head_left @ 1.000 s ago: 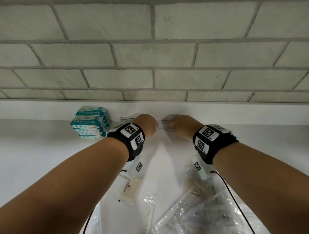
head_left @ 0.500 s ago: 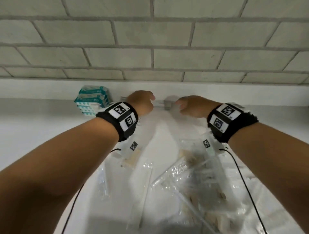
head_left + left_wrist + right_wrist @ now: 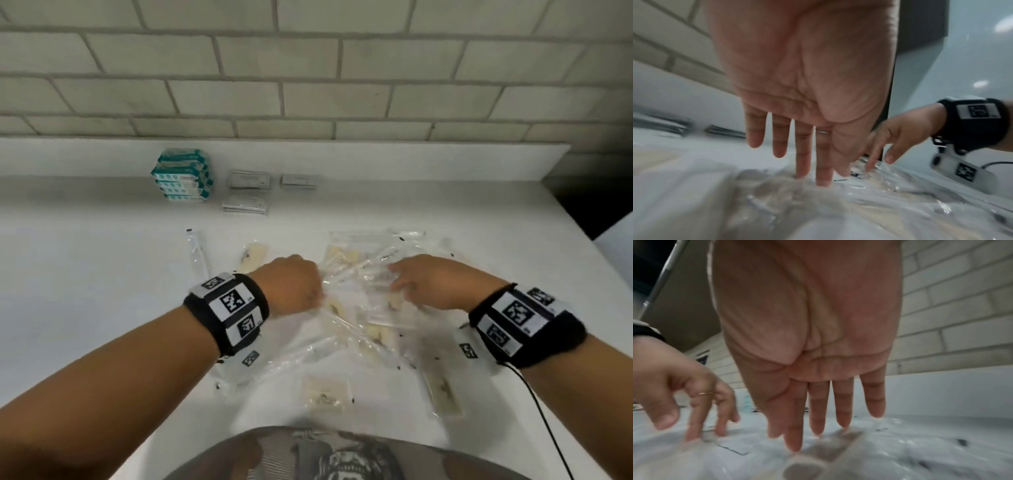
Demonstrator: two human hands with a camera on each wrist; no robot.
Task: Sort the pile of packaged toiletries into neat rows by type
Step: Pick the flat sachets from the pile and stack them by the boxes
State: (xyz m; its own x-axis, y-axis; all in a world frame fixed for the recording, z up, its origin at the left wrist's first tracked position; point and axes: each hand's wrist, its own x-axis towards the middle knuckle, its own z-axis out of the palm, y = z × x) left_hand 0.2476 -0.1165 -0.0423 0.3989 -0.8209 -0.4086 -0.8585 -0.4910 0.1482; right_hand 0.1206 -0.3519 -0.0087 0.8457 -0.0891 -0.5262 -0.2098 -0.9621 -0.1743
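Note:
A loose pile of clear-wrapped toiletries [image 3: 363, 318], combs and cream items in plastic sleeves, covers the middle of the white counter [image 3: 85, 274]. My left hand [image 3: 291, 287] reaches down at the pile's left side with straight fingers [image 3: 824, 162] whose tips touch the wrappers. My right hand [image 3: 421, 281] hovers over the pile's right part, fingers [image 3: 818, 410] spread and straight, tips on or just above the plastic. Neither hand holds anything. At the back stand a stack of teal boxes [image 3: 183, 180] and three small stacks of grey sachets [image 3: 250, 180].
A brick wall [image 3: 308, 68] with a white ledge runs behind the counter. The counter ends at a dark gap [image 3: 596, 205] on the right. Single packets lie apart from the pile: a clear tube sleeve [image 3: 198, 257] at left, cream packets [image 3: 325, 390] near the front edge.
Both hands have drawn back from the grey sachets at the wall to the pile in the middle. The head view has tilted down, so the whole pile shows.

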